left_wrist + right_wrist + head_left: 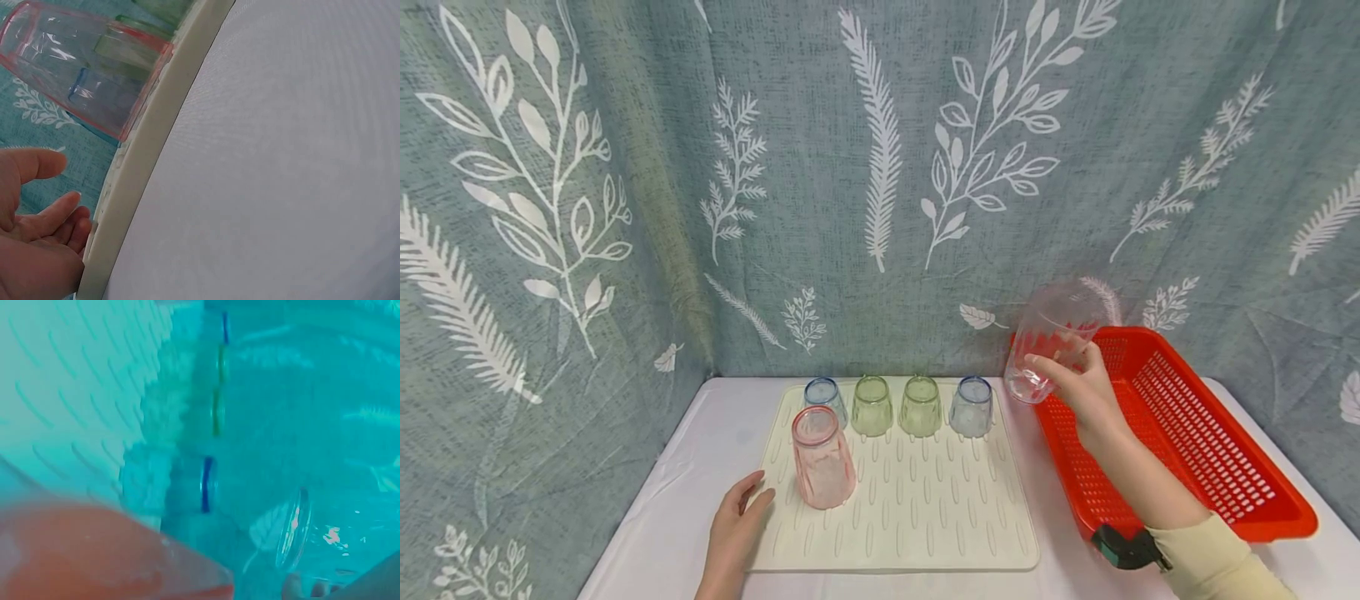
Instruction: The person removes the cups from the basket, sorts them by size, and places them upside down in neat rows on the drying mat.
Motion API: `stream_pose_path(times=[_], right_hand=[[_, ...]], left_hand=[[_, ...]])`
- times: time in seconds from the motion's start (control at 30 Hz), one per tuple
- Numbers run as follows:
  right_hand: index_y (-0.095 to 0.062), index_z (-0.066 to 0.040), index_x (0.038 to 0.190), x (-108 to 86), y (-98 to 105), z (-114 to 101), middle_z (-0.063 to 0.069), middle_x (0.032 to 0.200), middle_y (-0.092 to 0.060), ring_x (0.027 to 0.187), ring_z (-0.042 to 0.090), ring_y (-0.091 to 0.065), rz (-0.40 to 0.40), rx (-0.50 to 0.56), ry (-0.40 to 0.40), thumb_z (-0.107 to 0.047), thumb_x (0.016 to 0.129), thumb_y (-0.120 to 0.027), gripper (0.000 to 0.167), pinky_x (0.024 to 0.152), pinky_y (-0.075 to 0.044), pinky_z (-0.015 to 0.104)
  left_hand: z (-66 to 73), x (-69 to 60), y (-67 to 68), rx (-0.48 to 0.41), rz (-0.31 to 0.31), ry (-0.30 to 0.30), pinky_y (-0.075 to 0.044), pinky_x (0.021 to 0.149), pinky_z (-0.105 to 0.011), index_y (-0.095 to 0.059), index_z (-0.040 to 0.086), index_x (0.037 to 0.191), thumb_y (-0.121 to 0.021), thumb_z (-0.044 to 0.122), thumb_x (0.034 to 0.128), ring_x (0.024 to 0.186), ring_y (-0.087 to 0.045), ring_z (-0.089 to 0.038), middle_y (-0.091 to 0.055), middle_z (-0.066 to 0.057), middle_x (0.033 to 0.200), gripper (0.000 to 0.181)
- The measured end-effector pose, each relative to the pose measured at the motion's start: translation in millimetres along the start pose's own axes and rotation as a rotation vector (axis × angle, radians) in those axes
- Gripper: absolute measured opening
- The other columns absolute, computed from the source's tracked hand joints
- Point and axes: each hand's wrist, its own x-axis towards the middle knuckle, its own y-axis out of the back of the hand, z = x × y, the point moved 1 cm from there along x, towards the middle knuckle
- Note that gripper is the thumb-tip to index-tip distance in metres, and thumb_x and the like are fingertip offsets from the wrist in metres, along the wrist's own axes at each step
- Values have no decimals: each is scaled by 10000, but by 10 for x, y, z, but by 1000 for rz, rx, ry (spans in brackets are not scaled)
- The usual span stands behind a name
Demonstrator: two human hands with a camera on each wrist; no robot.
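My right hand (1078,383) grips a large clear glass (1045,325) in the air at the left rim of a red basket (1210,433). The glass is tilted, its wide end toward the upper right. My left hand (741,512) hangs loosely curled at the left edge of a cream draining tray (940,508), holding nothing. Just right of it, a pink glass (823,467) stands with its narrow end up on the tray. In the left wrist view the same pink glass (81,69) is apart from my fingertips (75,199).
Along the tray's back edge stand a blue glass (823,396), two green glasses (872,408) and another blue glass (972,408). A patterned grey-green curtain (820,167) hangs behind the white table (677,475). The basket's tall perforated walls border the tray's right side.
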Motion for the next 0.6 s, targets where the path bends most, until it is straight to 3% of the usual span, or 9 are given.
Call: stream_pose_path(times=[0.17, 0.4, 0.6], right_hand=[[-285, -143, 1456, -117, -156, 78, 35, 1380, -320, 1172, 172, -375, -69, -21, -11, -299, 903, -705, 712, 984, -370, 381], [-330, -117, 1437, -234, -339, 265, 73, 1297, -405, 1110, 208, -404, -129, -31, -5, -158, 880, -700, 670, 919, -390, 360], [-365, -119, 1431, -303, -469, 449, 141, 1319, -468, 1117, 235, -475, -135, -69, -10, -142, 845, -726, 689, 883, -440, 310]], left_hand=[[-9, 0, 3, -7, -4, -1, -188, 1154, -525, -378, -55, 1438, -549, 202, 985, 1419, -205, -433, -329, -294, 1469, 548], [-6, -8, 8, -12, -6, -6, -188, 1154, -524, -384, -50, 1437, -553, 202, 984, 1419, -202, -438, -330, -298, 1469, 545], [0, -11, 12, -6, 2, -3, -187, 1154, -526, -387, -46, 1437, -552, 205, 982, 1418, -200, -443, -335, -299, 1465, 545]])
